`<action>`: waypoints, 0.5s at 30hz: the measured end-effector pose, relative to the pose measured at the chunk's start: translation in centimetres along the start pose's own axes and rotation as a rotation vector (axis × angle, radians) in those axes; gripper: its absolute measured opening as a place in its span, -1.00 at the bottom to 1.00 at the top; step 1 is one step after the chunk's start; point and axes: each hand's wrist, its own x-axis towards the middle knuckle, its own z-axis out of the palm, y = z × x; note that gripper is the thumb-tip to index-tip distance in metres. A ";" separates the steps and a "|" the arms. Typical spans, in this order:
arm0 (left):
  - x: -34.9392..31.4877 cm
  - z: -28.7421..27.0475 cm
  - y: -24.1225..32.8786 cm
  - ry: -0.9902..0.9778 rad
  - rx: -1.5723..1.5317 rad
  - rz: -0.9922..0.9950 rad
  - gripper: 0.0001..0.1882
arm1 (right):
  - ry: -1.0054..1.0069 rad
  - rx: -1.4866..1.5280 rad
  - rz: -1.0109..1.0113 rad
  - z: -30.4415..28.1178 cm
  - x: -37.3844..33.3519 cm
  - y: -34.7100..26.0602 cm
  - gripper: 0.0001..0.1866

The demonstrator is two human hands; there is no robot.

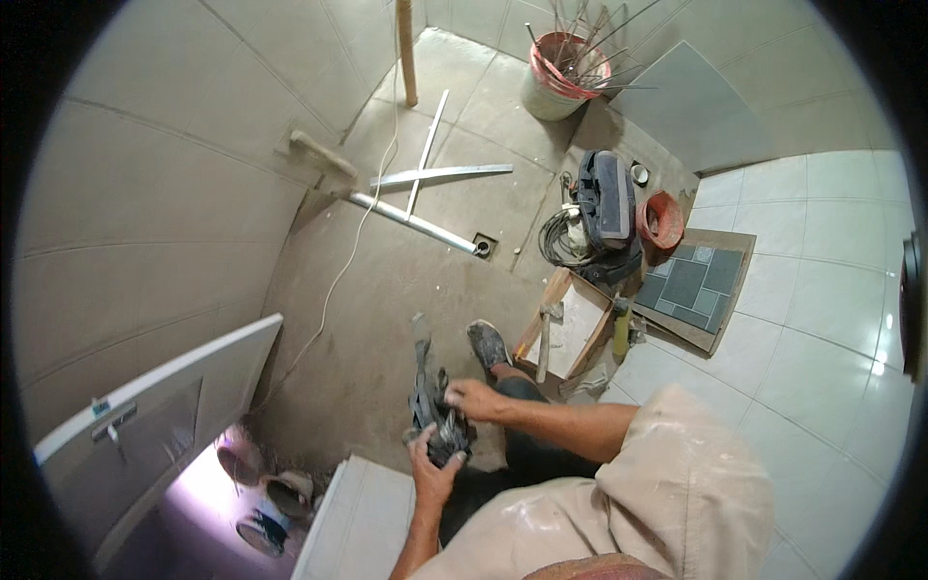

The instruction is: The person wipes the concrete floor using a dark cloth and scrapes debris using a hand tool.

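Already both hands grip the dark glove (435, 411), long axis 12 to 6 o'clock: left hand (432, 474) clasping its lower end, right hand (471, 397) pinching at 2 o'clock.

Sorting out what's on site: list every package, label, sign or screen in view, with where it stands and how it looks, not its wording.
No signs or screens show.
Yellow bottle: upright by the wooden tray, slim, dark cap; any label is too small to tell.
Bucket: far corner, round, pale with a red rim, holding thin rods.
Red tub: beside the dark tool bag, small and round.
Both hands, left and right, hold a dark, dusty, unlabelled bundle.
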 end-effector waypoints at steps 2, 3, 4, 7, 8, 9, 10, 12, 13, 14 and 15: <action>-0.7 -0.8 2.0 0.079 -0.009 0.005 -0.41 | -0.013 -0.121 -0.028 -2.1 -0.8 -2.9 -0.74; -1.2 -0.9 2.2 0.130 -0.007 0.012 -0.48 | 0.169 0.122 0.125 -2.2 -2.1 -5.3 -0.72; -1.2 -0.6 3.2 0.156 -0.024 0.018 -0.51 | 0.197 0.296 0.107 -3.9 -1.5 -4.5 -0.74; -1.8 -1.6 4.1 0.253 -0.086 -0.031 -0.59 | 0.216 0.861 0.218 -5.9 -1.0 -9.0 -0.76; -1.9 -1.9 3.8 0.276 -0.141 -0.080 -0.60 | 0.254 0.650 0.217 -6.6 -0.5 -8.4 -0.71; -2.1 -2.3 3.5 0.289 -0.195 -0.129 -0.61 | 0.296 0.445 0.216 -7.0 -0.1 -7.8 -0.65; -2.6 -3.0 3.8 0.370 -0.227 -0.099 -0.67 | 0.192 0.411 0.284 -6.4 -0.9 -9.5 -0.61; -3.8 -5.1 3.7 0.395 -0.320 -0.198 -0.70 | 0.004 0.345 0.415 -5.9 -3.8 -15.3 -0.51; -3.8 -5.5 3.6 0.375 -0.370 -0.245 -0.71 | -0.114 0.228 0.357 -6.2 -4.0 -15.3 -0.49; -3.5 -5.8 2.9 0.412 -0.497 -0.238 -0.77 | -0.228 0.114 0.298 -6.5 -4.0 -15.2 -0.47; -3.7 -6.2 2.5 0.424 -0.524 -0.234 -0.78 | -0.331 0.001 0.243 -6.7 -4.5 -14.9 -0.45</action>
